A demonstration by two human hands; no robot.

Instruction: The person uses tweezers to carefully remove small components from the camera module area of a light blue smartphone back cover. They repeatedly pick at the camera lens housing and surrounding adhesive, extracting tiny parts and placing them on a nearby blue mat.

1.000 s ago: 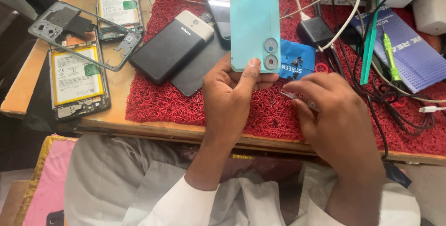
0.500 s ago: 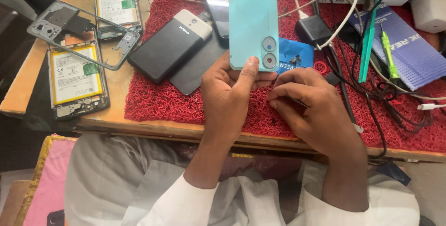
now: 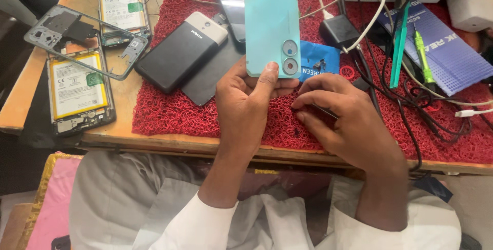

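Your left hand (image 3: 246,101) grips the turquoise phone (image 3: 271,21) upright over the red mat (image 3: 169,111); your right hand (image 3: 344,121) pinches a thin tool (image 3: 323,110) beside a blue rectangular packet (image 3: 318,60).

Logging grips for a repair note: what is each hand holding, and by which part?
The left hand grips the turquoise phone by its lower, camera end, thumb beside the lenses. The right hand pinches a thin dark tool; exact hold unclear.

Wooden bench (image 3: 169,139) under red mat (image 3: 169,111)
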